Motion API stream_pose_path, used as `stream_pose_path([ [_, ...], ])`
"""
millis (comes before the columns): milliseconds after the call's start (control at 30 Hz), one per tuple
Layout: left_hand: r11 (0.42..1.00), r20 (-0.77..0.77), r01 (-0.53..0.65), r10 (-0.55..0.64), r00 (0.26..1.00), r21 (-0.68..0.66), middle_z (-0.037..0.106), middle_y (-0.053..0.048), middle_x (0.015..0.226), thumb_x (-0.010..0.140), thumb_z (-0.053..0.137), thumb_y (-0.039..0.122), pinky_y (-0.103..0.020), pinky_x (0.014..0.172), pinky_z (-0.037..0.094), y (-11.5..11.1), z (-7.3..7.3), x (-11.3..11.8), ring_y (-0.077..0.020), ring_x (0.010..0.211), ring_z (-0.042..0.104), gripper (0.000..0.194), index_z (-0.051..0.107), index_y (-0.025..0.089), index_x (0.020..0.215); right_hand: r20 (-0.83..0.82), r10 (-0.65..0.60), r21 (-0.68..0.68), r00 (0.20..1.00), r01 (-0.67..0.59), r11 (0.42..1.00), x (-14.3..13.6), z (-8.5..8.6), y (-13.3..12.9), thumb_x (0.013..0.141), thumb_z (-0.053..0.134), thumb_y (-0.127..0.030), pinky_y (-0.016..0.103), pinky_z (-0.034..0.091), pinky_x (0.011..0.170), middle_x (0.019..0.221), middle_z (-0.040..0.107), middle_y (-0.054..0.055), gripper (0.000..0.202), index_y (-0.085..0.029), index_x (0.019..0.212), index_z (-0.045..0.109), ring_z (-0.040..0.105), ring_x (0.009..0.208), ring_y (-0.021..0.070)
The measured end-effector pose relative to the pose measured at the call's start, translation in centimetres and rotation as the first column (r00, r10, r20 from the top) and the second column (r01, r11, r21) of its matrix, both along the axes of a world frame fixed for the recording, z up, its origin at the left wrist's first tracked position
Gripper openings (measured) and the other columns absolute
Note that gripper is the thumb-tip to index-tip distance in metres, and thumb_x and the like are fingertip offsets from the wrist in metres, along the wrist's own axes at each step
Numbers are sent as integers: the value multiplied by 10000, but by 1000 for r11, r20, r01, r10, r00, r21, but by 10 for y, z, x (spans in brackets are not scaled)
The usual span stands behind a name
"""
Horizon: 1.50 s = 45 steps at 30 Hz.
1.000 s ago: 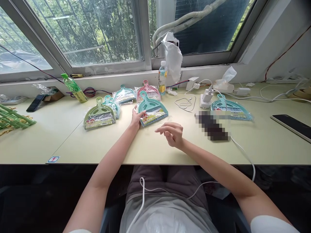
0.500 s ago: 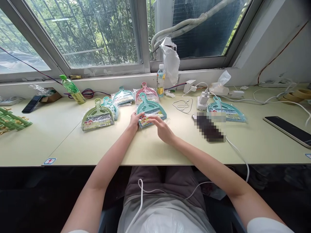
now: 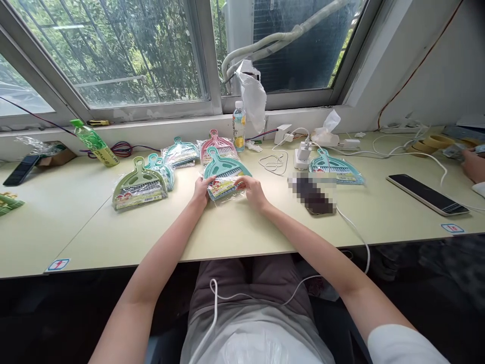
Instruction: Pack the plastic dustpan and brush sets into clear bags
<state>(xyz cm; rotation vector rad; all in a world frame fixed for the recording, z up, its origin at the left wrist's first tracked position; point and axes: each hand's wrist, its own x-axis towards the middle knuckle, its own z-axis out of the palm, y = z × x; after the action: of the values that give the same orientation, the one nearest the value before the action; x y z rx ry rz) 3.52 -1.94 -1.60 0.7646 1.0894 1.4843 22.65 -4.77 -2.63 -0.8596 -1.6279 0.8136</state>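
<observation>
A teal dustpan-and-brush set (image 3: 224, 169) in clear plastic wrap, with a printed label across its lower part, is between my hands on the table. My left hand (image 3: 202, 191) grips its lower left edge. At the lower right edge, my right hand (image 3: 254, 192) pinches the wrap, fingers bent inward. Behind it lies a pink wrapped set (image 3: 216, 144), partly covered. To the left are a green wrapped set (image 3: 139, 184) and several teal ones (image 3: 181, 150). Another teal set (image 3: 337, 169) rests farther right.
A blurred-out dark object (image 3: 312, 194) and a phone (image 3: 426, 193) lie on the right. Near the window stand a clear bottle (image 3: 238, 126) and a tilted green bottle (image 3: 94, 144). White cables run around a charger (image 3: 302, 155). Another person's hand (image 3: 475, 166) shows at the right edge.
My right hand has moved from over the label to the set's lower right edge and closed there. The view has turned right, bringing another person's hand into sight.
</observation>
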Motion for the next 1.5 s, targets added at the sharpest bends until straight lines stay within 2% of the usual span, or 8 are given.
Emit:
stream_pose_path([
  [233,992,66,51,-59,996,115,716,-49,869,759,698,192,-407,860,577,-2,3,-1,-250,905,697,374,577,172,1112,-71,-191,-211,979,172,962,7,2,10,792,460,-123,328,531,877,854,689,25,181,-188,782,628,685,829,159],
  [400,970,68,148,-163,984,193,713,-71,1051,820,621,247,-385,877,557,-7,8,1,-263,1041,664,363,593,179,1175,-257,-187,-437,948,59,898,9,0,10,859,619,-362,305,560,823,892,683,49,196,-180,891,554,701,784,147],
  [500,953,76,238,-256,964,187,713,-86,1036,809,611,230,-375,850,553,-8,8,2,-270,1021,664,349,613,154,1150,-349,-272,-511,897,61,858,10,-6,12,855,660,-359,300,561,853,853,691,36,254,-200,935,479,704,794,136],
  [667,929,93,307,-331,939,205,695,-87,1092,828,566,234,-391,878,531,-11,10,0,-262,1046,648,387,591,169,1208,-510,-326,-528,796,10,849,15,-12,18,747,783,-292,311,569,896,931,710,47,369,-217,935,475,707,878,153],
  [933,762,41,619,-636,771,191,696,-43,1071,821,585,190,-413,907,498,-17,15,-4,-224,966,653,468,577,255,1284,-572,-343,-477,745,38,878,18,0,15,739,764,-249,311,570,871,979,703,32,337,-205,997,551,681,887,152],
  [1067,812,20,570,-576,817,130,697,-22,1053,832,619,182,-394,905,491,-9,4,-1,-196,916,657,516,547,291,1331,-589,-307,-459,747,3,889,18,6,13,762,711,-158,326,577,873,950,703,16,302,-213,1005,540,680,875,149],
  [1267,950,46,312,-312,949,1,707,-29,901,910,569,315,-319,721,533,5,-3,-4,-165,719,649,411,565,263,1318,-552,-270,-462,789,-20,887,16,10,12,736,716,-105,374,592,859,827,702,2,298,-201,970,558,688,822,163],
  [1500,1000,-13,26,-25,1000,10,686,-77,1101,921,536,399,-272,605,523,14,-6,-14,-153,698,667,556,423,259,1447,-488,-164,-463,858,-95,881,13,11,14,689,766,-139,365,595,818,825,718,5,324,-200,953,589,686,773,153],
])
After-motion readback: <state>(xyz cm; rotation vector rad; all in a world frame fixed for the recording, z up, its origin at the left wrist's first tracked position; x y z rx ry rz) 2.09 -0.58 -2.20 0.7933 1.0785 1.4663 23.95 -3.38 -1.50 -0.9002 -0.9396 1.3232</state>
